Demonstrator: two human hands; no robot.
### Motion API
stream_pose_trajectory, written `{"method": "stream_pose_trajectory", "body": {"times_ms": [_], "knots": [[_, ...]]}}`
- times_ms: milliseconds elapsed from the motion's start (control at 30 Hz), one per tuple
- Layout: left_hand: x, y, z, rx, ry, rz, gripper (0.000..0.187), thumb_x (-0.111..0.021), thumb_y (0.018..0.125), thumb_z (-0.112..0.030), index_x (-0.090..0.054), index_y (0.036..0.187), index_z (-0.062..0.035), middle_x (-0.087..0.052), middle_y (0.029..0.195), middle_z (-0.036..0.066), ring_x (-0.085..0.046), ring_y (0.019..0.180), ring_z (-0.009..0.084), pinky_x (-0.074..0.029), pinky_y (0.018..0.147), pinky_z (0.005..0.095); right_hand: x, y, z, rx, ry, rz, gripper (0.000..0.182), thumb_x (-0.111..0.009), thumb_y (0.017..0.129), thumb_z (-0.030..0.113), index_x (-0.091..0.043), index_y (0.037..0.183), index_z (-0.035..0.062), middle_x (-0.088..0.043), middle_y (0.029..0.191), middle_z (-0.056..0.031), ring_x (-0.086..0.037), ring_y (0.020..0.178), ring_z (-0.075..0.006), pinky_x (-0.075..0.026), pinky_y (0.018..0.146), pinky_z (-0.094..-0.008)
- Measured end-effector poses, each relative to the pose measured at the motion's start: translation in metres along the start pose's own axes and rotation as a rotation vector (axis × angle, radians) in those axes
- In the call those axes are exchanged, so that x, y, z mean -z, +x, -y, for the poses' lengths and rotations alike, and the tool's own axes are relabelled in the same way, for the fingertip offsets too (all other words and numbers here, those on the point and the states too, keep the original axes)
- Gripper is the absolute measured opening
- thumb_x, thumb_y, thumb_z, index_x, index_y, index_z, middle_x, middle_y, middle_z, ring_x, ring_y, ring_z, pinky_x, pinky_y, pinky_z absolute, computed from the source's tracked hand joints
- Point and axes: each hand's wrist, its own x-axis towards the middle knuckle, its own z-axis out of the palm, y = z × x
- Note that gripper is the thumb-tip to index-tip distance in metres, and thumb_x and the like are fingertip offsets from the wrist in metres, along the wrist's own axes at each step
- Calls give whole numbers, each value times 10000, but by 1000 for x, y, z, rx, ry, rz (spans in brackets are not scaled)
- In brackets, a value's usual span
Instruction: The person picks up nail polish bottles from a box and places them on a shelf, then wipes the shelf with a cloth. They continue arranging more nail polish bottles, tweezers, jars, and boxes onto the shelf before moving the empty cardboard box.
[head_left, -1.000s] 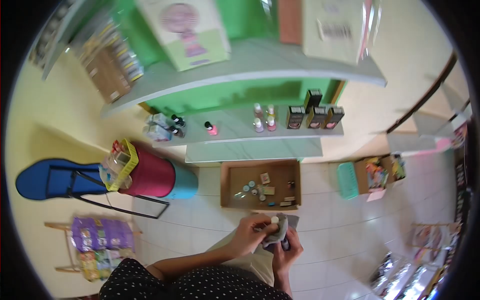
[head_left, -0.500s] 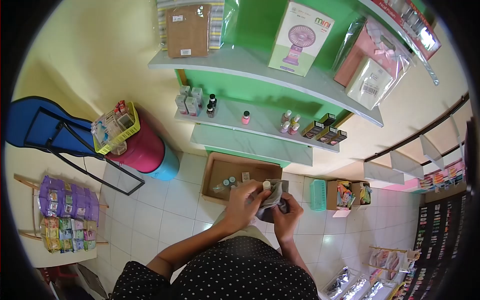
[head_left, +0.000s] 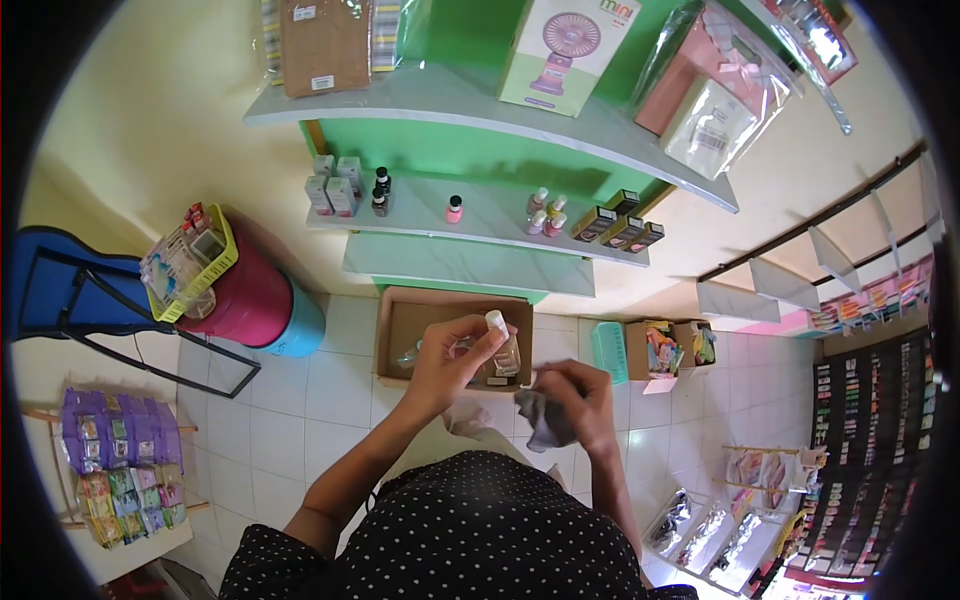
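Over the cardboard box [head_left: 455,299], my left hand [head_left: 450,362] is closed on a small clear bottle with a white cap [head_left: 507,357], held by its upper part and slightly tilted. A crumpled grey cloth [head_left: 546,424] hangs from my right hand [head_left: 583,400], whose fingers are pinched around it. The cloth and the bottle are apart. My right hand is a little blurred. Inside the box, small items sit partly hidden behind my left hand.
Ahead, a shelf [head_left: 420,215] carries a pink nail polish bottle [head_left: 455,209], other small bottles and small boxes. A bare lower shelf [head_left: 470,265] juts out above the cardboard box. A teal basket [head_left: 609,352] stands right, a yellow basket [head_left: 215,270] left.
The cloth has come away from the bottle. My right hand has moved down with the cloth, while my left hand now holds the bottle uncovered. The camera view has shifted.
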Motion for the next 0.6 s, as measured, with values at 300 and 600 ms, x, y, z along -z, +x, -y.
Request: {"method": "stream_pose_trajectory", "body": {"times_ms": [300, 600], "knots": [[1, -13, -12, -181, 467, 131, 154, -619, 743, -109, -602, 818, 25, -525, 824, 77, -540, 698, 148, -437, 586, 245, -28, 9, -7, 355, -435, -28, 351, -729, 609, 126, -601, 912, 4, -599, 794, -71, -577, 699, -144, -455, 650, -275], [39, 31, 9, -225, 437, 86, 343, -628, 747, -171, -515, 1027, -7, -539, 868, 109, -552, 740, 205, -435, 607, 277, -43, 45, -34, 70, -65, 37, 249, -709, 638, 75, -582, 837, -4, -595, 764, -62, -563, 731, -122, -449, 676, -264]]}}
